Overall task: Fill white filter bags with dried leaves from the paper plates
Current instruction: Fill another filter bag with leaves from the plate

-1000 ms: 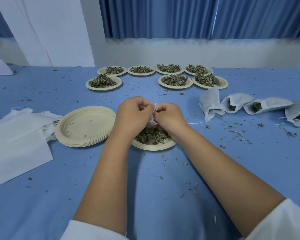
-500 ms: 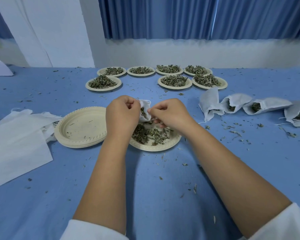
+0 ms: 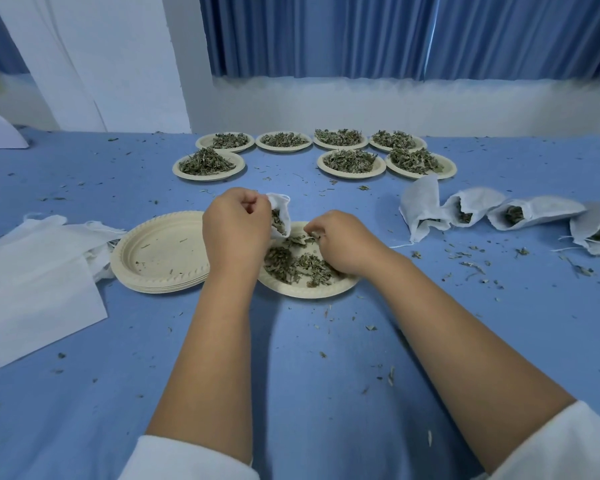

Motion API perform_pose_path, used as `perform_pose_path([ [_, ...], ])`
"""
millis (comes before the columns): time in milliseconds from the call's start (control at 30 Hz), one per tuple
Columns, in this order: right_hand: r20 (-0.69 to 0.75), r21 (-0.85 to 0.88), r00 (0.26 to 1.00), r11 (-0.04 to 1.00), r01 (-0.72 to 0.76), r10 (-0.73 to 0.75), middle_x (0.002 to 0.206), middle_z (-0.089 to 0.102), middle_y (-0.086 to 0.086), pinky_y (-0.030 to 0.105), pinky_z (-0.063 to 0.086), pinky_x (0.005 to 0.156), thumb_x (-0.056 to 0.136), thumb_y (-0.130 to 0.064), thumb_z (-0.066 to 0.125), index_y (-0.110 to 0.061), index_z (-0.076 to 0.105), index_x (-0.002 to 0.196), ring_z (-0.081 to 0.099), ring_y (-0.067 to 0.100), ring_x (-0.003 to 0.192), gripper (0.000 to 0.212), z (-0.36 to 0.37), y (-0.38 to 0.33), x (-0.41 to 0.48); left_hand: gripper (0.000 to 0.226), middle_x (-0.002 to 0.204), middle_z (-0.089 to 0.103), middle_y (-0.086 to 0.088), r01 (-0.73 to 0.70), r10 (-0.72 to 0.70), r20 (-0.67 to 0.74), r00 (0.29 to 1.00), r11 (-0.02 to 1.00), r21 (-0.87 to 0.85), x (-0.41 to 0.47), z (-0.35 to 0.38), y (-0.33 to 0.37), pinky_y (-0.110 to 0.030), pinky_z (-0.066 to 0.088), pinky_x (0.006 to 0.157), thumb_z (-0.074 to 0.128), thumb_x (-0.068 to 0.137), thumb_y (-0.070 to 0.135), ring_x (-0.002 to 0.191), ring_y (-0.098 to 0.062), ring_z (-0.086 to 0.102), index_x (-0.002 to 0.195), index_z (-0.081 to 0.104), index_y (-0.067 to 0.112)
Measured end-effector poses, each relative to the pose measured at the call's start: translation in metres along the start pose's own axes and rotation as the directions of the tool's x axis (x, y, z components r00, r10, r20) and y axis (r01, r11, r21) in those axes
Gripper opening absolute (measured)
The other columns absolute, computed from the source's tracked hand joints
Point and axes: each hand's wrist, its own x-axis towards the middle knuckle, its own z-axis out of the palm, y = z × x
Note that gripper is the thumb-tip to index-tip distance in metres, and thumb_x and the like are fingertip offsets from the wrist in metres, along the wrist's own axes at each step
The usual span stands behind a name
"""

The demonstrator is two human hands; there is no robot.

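Far left of the tabletop (image 3: 94,403): a pile of flat empty filter bags (image 3: 39,282), not touched by either hand. Just right of it, a stack of empty paper plates (image 3: 160,251).

Left hand (image 3: 236,233): fingers (image 3: 253,205) curled tight, pinching the rim of the open filter bag (image 3: 280,206). The bag hangs from that pinch above the far-left rim of the working plate (image 3: 312,291). Its long axis is roughly vertical and its mouth is turned right, toward the other hand. Leaves show inside the mouth; the lower part of the bag is hidden behind the hand.

Working plate: loose dried leaves (image 3: 291,266) spread over most of it.

Right hand (image 3: 347,245): palm down over the far-right part of the plate, fingers (image 3: 317,233) curled into the leaves and closed on a small pinch. How much is held cannot be told.

Key relation: the bag mouth lies just left of the right fingertips and a little higher, near but not touching. Judgement: the step in hand is loading this bag. The next move would be a short lift and leftward carry of the pinch by the right hand, while the left keeps the mouth held open. Likely fault: leaves dropped at the rim, as the scattered bits on the cloth suggest.

Right: a row of filled filter bags (image 3: 471,206), leaves showing at their mouths. Beyond: full plates (image 3: 350,161) waiting.
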Motion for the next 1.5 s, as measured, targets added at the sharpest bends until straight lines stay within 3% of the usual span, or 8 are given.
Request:
perform_pose_path([
  [233,0.106,0.217,0.988,0.972,0.089,-0.114,0.108,0.069,-0.008,0.035,0.052,0.091,0.089,-0.006,0.049,-0.037,0.069,0.098,0.063,0.017,0.105,0.038,-0.007,-0.003,-0.007,0.019,0.086,0.072,0.002,0.005,-0.005,0.021,1.0,1.0,0.018,0.001,0.001,0.001,-0.027,0.048,0.071,0.056,0.091,0.022,0.082,-0.015,0.065,0.094,0.074,0.016],
  [333,0.179,0.214,0.971,0.969,0.119,-0.159,0.108,0.059,-0.017,0.027,0.044,0.089,0.087,-0.032,0.066,-0.039,0.064,0.114,0.056,0.009,0.111,0.028,-0.015,-0.001,-0.01,0.019,0.087,0.072,0.003,0.004,-0.005,0.025,1.0,1.0,0.019,0.001,0.001,0.001,-0.027,0.047,0.072,0.056,0.091,0.022,0.083,-0.014,0.065,0.095,0.073,0.015],
  [467,0.198,0.09,0.958,0.977,0.191,-0.206,0.121,0.062,-0.009,0.035,0.043,0.099,0.078,-0.054,0.072,-0.034,0.059,0.127,0.05,0.015,0.117,0.054,-0.002,-0.008,-0.009,0.019,0.086,0.071,0.003,-0.002,0.002,0.028,1.0,1.0,0.02,0.0,0.001,0.001,-0.025,0.045,0.071,0.056,0.091,0.022,0.083,-0.014,0.064,0.094,0.073,0.014],
  [600,0.143,0.111,0.948,0.956,0.271,-0.285,0.122,0.062,-0.004,0.033,0.043,0.099,0.084,-0.038,0.072,-0.029,0.061,0.131,0.052,0.016,0.115,0.05,0.012,-0.019,-0.011,0.019,0.086,0.071,0.002,0.0,-0.001,0.038,0.999,1.0,0.024,0.0,0.0,0.002,-0.028,0.047,0.072,0.055,0.091,0.022,0.083,-0.015,0.065,0.094,0.072,0.015],
  [833,0.104,0.1,0.951,0.954,0.282,-0.292,0.105,0.069,-0.002,0.034,0.048,0.087,0.085,-0.018,0.072,-0.02,0.074,0.111,0.06,0.016,0.098,0.027,0.012,-0.023,-0.012,0.019,0.084,0.071,0.002,0.003,-0.004,0.045,0.999,1.0,0.018,-0.001,0.001,0.003,-0.031,0.05,0.073,0.055,0.09,0.02,0.082,-0.017,0.064,0.092,0.073,0.014],
  [1067,-0.026,0.33,0.983,0.927,0.178,-0.18,0.073,0.064,-0.02,0.005,0.039,0.062,0.078,-0.022,0.081,-0.023,0.078,0.095,0.056,-0.006,0.068,0.017,-0.012,-0.008,-0.01,0.019,0.085,0.071,0.004,0.0,0.0,-0.005,1.0,1.0,0.01,0.0,-0.001,0.002,-0.026,0.046,0.071,0.055,0.091,0.022,0.082,-0.015,0.064,0.093,0.073,0.016],
  [1267,-0.15,0.696,0.989,0.712,0.097,0.011,0.09,0.075,-0.002,0.019,0.053,0.082,0.078,-0.019,0.082,-0.022,0.075,0.102,0.068,0.004,0.082,0.025,-0.031,-0.002,-0.012,0.017,0.081,0.071,0.004,-0.042,0.042,0.005,0.999,0.999,0.004,-0.003,0.003,0.002,-0.028,0.047,0.067,0.057,0.09,0.021,0.079,-0.014,0.064,0.086,0.073,0.017],
  [1500,-0.219,0.709,0.968,0.701,0.071,0.123,0.075,0.072,0.001,0.022,0.049,0.06,0.075,-0.014,0.083,-0.02,0.061,0.088,0.061,0.012,0.061,0.026,-0.017,-0.014,-0.01,0.015,0.079,0.071,0.007,-0.05,0.051,0.09,0.995,0.999,-0.011,-0.008,0.009,0.008,-0.025,0.045,0.068,0.061,0.089,0.023,0.078,-0.012,0.064,0.084,0.074,0.019],
])
